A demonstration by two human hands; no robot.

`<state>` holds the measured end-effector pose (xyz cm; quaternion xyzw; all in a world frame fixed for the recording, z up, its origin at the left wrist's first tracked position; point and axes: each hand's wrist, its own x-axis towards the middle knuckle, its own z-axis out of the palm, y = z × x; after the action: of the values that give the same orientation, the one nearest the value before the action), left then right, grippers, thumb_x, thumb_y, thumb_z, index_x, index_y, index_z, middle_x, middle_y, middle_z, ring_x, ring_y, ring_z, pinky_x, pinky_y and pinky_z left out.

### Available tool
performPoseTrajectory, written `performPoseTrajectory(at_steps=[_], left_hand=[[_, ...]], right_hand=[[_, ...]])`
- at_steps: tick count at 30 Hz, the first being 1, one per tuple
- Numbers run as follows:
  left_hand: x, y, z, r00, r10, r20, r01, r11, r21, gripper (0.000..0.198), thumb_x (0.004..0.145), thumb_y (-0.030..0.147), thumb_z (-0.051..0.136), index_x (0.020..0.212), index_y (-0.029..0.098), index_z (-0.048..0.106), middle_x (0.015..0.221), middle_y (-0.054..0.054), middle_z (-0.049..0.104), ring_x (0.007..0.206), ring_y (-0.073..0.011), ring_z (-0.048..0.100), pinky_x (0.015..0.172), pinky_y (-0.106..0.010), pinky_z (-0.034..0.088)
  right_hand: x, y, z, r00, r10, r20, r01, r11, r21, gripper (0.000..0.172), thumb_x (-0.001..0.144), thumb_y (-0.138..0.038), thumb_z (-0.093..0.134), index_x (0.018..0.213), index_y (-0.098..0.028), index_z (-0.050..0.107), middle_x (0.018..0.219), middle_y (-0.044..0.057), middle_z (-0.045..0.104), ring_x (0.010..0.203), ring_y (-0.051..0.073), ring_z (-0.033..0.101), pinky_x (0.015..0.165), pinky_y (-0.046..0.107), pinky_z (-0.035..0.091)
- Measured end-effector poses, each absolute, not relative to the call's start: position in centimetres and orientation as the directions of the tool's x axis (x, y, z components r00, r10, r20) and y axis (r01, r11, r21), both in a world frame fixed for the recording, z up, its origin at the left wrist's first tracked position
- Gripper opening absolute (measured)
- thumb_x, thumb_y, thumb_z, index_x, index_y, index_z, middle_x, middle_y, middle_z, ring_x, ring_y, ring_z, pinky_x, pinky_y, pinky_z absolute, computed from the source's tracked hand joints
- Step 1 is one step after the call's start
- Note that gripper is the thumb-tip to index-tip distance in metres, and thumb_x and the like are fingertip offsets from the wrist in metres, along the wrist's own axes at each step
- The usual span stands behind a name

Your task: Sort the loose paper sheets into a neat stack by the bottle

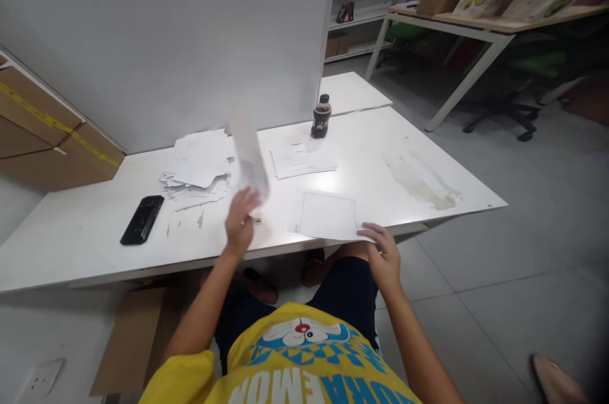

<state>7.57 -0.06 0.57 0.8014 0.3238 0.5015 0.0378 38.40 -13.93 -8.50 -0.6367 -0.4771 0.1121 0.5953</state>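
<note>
My left hand [242, 220] is closed on the near end of a sheet of paper [250, 153], which stands up and bends above the white table; motion blurs it. With its fingers on the right corner of another sheet with a printed frame [328, 215], my right hand [383, 255] grips it at the table's front edge. Left of the raised sheet lies an uneven pile of papers [202, 160]. Beyond the framed sheet, a small stack of printed papers [299, 162] lies flat.
A dark drink bottle [321, 117] stands upright near the grey partition [190, 42]. A black flat device [142, 220] lies at the left. Cardboard boxes [61, 150] stand at the far left. A stain [425, 182] marks the right side of the table [371, 137]. Someone's foot [554, 378] shows at lower right.
</note>
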Motion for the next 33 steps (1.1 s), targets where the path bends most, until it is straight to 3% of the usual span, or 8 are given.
performPoseTrajectory(at_steps=[4, 8, 11, 14, 21, 26, 30, 33], left_hand=[[11.8, -3.5, -2.6, 0.655, 0.497, 0.57, 0.278, -0.859, 0.429, 0.035, 0.095, 0.014, 0.037, 0.104, 0.023, 0.07, 0.131, -0.006, 0.065, 0.145, -0.0241, 0.033, 0.119, -0.058, 0.027], [13.6, -4.1, -4.8, 0.789, 0.522, 0.324, 0.348, -0.814, 0.464, 0.035, 0.094, 0.01, 0.039, 0.106, 0.021, 0.07, 0.146, -0.007, 0.051, 0.15, -0.0266, 0.02, 0.116, -0.057, 0.032], [13.7, -3.7, -5.1, 0.812, 0.521, 0.265, 0.393, -0.822, 0.413, 0.034, 0.095, 0.012, 0.041, 0.116, 0.021, 0.067, 0.152, -0.009, 0.043, 0.151, -0.0291, 0.012, 0.116, -0.061, 0.03], [13.4, -3.6, -5.0, 0.855, 0.465, 0.229, 0.358, -0.849, 0.388, 0.037, 0.095, 0.012, 0.042, 0.123, 0.023, 0.064, 0.154, -0.009, 0.04, 0.15, -0.0268, 0.014, 0.117, -0.058, 0.03], [12.4, -4.0, -4.4, 0.897, 0.399, 0.19, 0.273, -0.839, 0.47, 0.041, 0.088, 0.004, 0.042, 0.111, 0.022, 0.07, 0.145, -0.006, 0.052, 0.145, -0.0228, 0.034, 0.119, -0.051, 0.03], [12.4, -4.4, -4.2, 0.851, 0.494, 0.181, 0.319, -0.758, 0.569, 0.043, 0.09, 0.007, 0.04, 0.115, 0.026, 0.069, 0.154, -0.003, 0.041, 0.151, -0.0252, 0.015, 0.12, -0.058, 0.021], [13.1, -4.2, -3.9, 0.591, 0.78, 0.205, 0.372, -0.488, 0.79, 0.053, 0.1, 0.029, 0.038, 0.152, 0.036, 0.03, 0.164, -0.001, 0.014, 0.152, -0.0246, 0.008, 0.121, -0.052, 0.022], [14.5, -3.3, -3.5, 0.477, 0.855, 0.203, 0.306, -0.378, 0.874, 0.082, 0.097, 0.045, 0.048, 0.154, 0.039, -0.011, 0.166, -0.004, -0.004, 0.151, -0.0255, 0.014, 0.119, -0.046, 0.029]], right_hand=[[38.3, -14.2, -8.8, 0.599, 0.729, 0.332, 0.277, 0.2, -0.94, 0.02, 0.079, -0.022, 0.052, 0.074, -0.024, 0.072, 0.097, 0.005, 0.07, 0.099, 0.024, 0.063, 0.094, 0.042, 0.046], [39.2, -13.9, -9.6, 0.66, 0.74, 0.128, 0.054, 0.124, -0.991, 0.018, 0.074, -0.028, 0.058, 0.082, -0.022, 0.073, 0.101, 0.006, 0.072, 0.102, 0.026, 0.063, 0.091, 0.041, 0.047], [40.8, -13.3, -9.7, 0.742, 0.67, -0.025, -0.127, 0.104, -0.986, 0.037, 0.077, -0.043, 0.062, 0.108, -0.024, 0.068, 0.117, 0.006, 0.069, 0.1, 0.024, 0.064, 0.082, 0.037, 0.05], [42.6, -12.7, -8.7, 0.672, 0.722, -0.163, -0.285, 0.049, -0.957, 0.054, 0.079, -0.063, 0.056, 0.114, -0.023, 0.064, 0.116, 0.009, 0.069, 0.089, 0.021, 0.066, 0.073, 0.034, 0.052], [43.4, -12.2, -6.1, 0.538, 0.777, -0.327, -0.159, -0.287, -0.945, 0.045, 0.061, -0.05, 0.078, 0.095, -0.023, 0.069, 0.096, 0.007, 0.073, 0.095, 0.028, 0.067, 0.075, 0.035, 0.055], [42.5, -12.2, -4.8, 0.4, 0.873, -0.28, -0.056, -0.281, -0.958, 0.042, 0.064, -0.045, 0.074, 0.099, -0.025, 0.061, 0.082, 0.005, 0.072, 0.077, 0.025, 0.067, 0.065, 0.034, 0.053], [42.5, -11.6, -3.8, 0.402, 0.915, -0.035, 0.062, -0.065, -0.996, 0.037, 0.071, -0.046, 0.068, 0.1, -0.025, 0.058, 0.085, 0.003, 0.071, 0.08, 0.022, 0.065, 0.068, 0.032, 0.051], [42.3, -10.5, -3.4, 0.455, 0.881, 0.132, 0.096, 0.098, -0.99, 0.03, 0.072, -0.044, 0.068, 0.094, -0.025, 0.06, 0.086, 0.003, 0.069, 0.083, 0.022, 0.062, 0.074, 0.033, 0.049]])
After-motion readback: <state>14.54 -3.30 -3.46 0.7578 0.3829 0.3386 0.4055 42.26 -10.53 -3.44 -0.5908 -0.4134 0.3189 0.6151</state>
